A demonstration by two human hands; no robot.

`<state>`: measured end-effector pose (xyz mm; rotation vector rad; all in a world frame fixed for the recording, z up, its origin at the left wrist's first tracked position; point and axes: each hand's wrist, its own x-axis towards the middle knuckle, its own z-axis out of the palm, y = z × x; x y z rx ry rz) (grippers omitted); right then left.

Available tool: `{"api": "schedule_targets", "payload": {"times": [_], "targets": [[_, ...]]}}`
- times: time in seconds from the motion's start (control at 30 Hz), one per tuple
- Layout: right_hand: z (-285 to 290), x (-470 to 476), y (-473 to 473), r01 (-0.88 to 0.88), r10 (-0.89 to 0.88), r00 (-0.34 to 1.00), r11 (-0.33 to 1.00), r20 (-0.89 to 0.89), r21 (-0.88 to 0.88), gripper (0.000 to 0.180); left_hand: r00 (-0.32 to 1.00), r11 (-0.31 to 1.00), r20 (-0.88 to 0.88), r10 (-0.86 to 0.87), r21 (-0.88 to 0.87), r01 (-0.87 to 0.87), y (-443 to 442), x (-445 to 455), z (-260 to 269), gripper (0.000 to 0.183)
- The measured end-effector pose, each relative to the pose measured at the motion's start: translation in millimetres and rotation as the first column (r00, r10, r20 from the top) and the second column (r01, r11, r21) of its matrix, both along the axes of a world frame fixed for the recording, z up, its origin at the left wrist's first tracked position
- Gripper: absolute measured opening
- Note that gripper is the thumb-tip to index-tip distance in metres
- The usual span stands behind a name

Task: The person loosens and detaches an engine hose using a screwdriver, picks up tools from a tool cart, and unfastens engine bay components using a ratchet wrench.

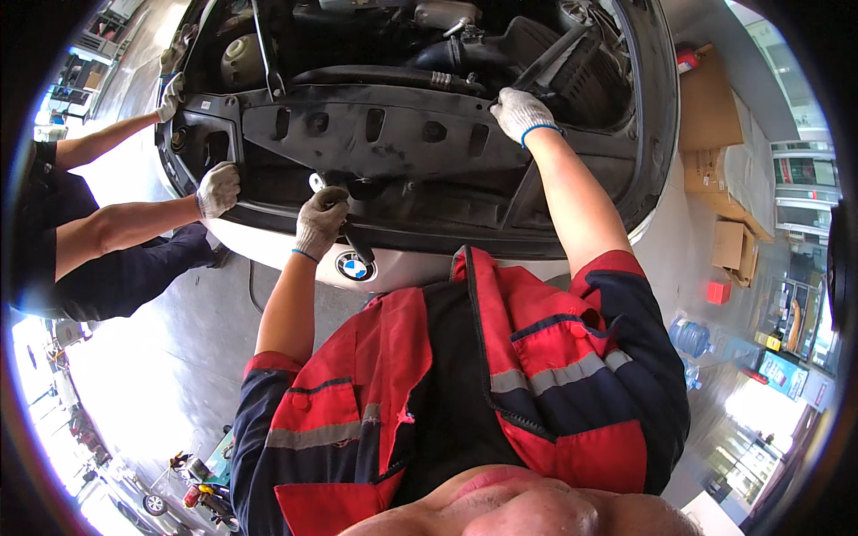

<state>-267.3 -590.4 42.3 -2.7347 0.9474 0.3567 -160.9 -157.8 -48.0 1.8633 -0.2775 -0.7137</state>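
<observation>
My left hand [323,218], in a soiled white knit glove, is closed around a dark handle [358,244] whose end sticks out below it, over the front edge of a white BMW car's open engine bay. A pale metal ring [316,181] shows just above the fingers; whether it belongs to the handle I cannot tell. My right hand [526,115], gloved too, rests with curled fingers at the rear edge of the black plastic radiator cover panel [395,124], by the lower end of a dark bar [556,55]. Its fingertips are partly hidden.
On the left a co-worker's gloved hands [218,190] rest on the car's front corner and side edge. A white reservoir [242,60] and a hood strut [263,50] stand at the upper left. Cardboard boxes [710,167], a red box [718,292] and water bottles [690,336] lie right.
</observation>
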Motion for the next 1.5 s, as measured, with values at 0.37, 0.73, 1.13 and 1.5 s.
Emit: {"api": "schedule_targets", "payload": {"times": [0.37,0.73,1.13,1.5], "targets": [[14.6,15.4,5.1,0.064,-0.081,0.975,0.994,-0.209,-0.09,0.069,0.979,0.997,-0.201,0.039,-0.061,-0.052,-8.7,-6.0,10.8,0.024],[10.0,11.9,3.0,-0.103,0.088,0.98,0.992,-0.18,-0.077,0.041,0.995,0.999,-0.094,0.015,-0.044,-0.019,-7.7,-6.5,15.1,0.024],[22.5,4.3,16.3,-0.191,0.136,0.958,0.959,-0.253,-0.208,0.055,0.983,0.998,-0.183,0.017,-0.05,-0.027,-8.3,-2.8,11.1,0.028],[25.2,5.2,19.3,-0.05,0.024,0.977,0.992,-0.214,-0.117,0.041,0.986,0.998,-0.166,0.015,-0.059,-0.025,-8.8,-0.7,9.4,0.023]]}}
